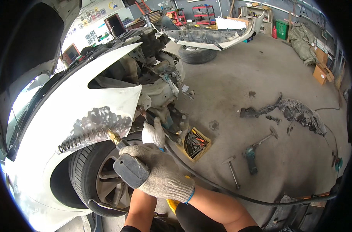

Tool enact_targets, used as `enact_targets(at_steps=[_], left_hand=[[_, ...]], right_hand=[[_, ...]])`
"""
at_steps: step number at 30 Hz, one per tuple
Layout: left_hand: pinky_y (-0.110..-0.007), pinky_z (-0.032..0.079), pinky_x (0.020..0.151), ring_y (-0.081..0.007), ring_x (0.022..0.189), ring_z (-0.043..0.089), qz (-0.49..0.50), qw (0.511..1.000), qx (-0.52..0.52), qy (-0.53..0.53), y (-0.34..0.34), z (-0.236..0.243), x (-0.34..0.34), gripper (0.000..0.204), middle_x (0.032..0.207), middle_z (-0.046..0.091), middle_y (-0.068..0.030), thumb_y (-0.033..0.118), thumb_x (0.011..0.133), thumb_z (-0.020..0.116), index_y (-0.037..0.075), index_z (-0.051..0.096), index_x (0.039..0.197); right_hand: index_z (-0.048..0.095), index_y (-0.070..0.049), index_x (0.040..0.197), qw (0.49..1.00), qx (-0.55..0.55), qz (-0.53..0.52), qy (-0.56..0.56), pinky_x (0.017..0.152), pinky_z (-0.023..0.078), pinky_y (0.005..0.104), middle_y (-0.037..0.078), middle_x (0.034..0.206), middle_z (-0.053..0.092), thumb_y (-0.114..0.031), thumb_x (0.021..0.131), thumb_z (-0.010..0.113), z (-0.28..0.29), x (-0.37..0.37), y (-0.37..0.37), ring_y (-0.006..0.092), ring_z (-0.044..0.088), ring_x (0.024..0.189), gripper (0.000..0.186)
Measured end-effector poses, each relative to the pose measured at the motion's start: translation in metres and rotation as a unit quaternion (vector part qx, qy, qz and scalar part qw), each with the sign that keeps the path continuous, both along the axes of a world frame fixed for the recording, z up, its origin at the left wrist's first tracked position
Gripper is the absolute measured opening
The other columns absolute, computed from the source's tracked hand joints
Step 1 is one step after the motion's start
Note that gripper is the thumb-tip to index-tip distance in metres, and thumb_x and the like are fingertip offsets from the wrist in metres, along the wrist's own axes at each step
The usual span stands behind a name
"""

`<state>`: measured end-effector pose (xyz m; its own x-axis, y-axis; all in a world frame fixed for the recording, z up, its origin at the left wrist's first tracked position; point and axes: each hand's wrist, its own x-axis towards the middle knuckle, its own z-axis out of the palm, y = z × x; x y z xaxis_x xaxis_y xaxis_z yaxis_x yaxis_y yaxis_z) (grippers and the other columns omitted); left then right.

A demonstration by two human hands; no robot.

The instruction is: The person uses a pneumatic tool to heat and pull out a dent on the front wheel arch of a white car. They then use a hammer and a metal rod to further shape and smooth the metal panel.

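Note:
My gloved right hand (pixel 160 168) is closed around a spot-welding gun (pixel 131 170) with a dark body and brass nozzle. The nozzle's tip meets the sanded bare-metal patch (pixel 100 121) on the white fender (pixel 48 131). A row of small wire loops (pixel 73 143) runs along the patch's lower edge, left of the tip. Beyond it, at the fender's front edge, my gloved left hand (pixel 153 133) is closed around a copper-ended piece (pixel 142 111), partly hidden by the glove. A thick black cable (pixel 191 170) trails right from near that hand.
The wheel (pixel 85 170) sits below the fender. A yellow crate of tools (pixel 199 149) is beside it. Hammers (pixel 232 174), a green power tool (pixel 251 160) and a black broken plastic part (pixel 301 114) lie on the floor. A bumper (pixel 218 44) rests over a tire (pixel 197 56) farther off.

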<state>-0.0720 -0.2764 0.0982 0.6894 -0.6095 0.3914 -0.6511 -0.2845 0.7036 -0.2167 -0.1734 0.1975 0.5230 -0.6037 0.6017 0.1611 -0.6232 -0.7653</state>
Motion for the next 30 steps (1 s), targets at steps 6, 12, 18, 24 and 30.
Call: enact_targets(at_steps=[6,12,18,24,30], left_hand=[[-0.05,0.051,0.079,-0.0468,0.089,0.066,0.05,0.998,0.035,0.015,0.002,0.002,0.009,0.056,0.091,0.068,-0.0301,0.047,0.091,0.06,-0.009,0.061,0.1],[-0.047,0.049,0.099,-0.0429,0.112,0.062,0.031,0.974,0.168,0.146,-0.002,0.045,-0.025,0.069,0.118,0.063,-0.0306,0.052,0.094,0.052,-0.007,0.052,0.129],[-0.05,0.055,0.08,-0.0421,0.091,0.069,0.059,0.986,0.114,0.103,0.005,0.032,-0.008,0.054,0.094,0.069,-0.0275,0.047,0.092,0.055,-0.003,0.058,0.113],[-0.05,0.054,0.083,-0.0431,0.094,0.068,0.043,0.99,0.093,0.095,0.004,0.024,-0.004,0.054,0.098,0.068,-0.0294,0.046,0.093,0.055,-0.004,0.057,0.115],[-0.05,0.054,0.084,-0.0447,0.095,0.067,0.009,0.991,0.081,0.109,0.011,0.028,-0.007,0.053,0.097,0.067,-0.0314,0.043,0.093,0.055,-0.006,0.056,0.114]], right_hand=[[0.063,-0.009,0.119,0.999,-0.011,0.026,-0.036,0.093,0.051,0.0377,0.013,0.112,0.068,-0.02,0.084,0.069,0.005,0.002,-0.001,0.0294,0.066,0.104,0.037],[0.065,-0.002,0.114,0.997,0.042,0.058,-0.017,0.09,0.052,0.0335,0.009,0.112,0.069,-0.004,0.079,0.073,0.003,-0.008,-0.006,0.0174,0.066,0.099,0.036],[0.066,0.0,0.112,0.977,0.192,0.093,0.005,0.087,0.051,0.0307,0.012,0.112,0.068,0.002,0.076,0.073,0.001,-0.001,0.005,0.0179,0.065,0.1,0.037],[0.066,0.0,0.112,0.989,0.112,0.091,-0.011,0.088,0.051,0.0341,0.013,0.113,0.067,-0.001,0.08,0.073,-0.006,0.001,0.012,0.0214,0.064,0.104,0.033],[0.066,-0.003,0.111,0.999,0.04,0.026,-0.009,0.085,0.051,0.038,0.013,0.107,0.067,-0.012,0.083,0.074,-0.015,0.009,0.024,0.0258,0.064,0.098,0.03]])
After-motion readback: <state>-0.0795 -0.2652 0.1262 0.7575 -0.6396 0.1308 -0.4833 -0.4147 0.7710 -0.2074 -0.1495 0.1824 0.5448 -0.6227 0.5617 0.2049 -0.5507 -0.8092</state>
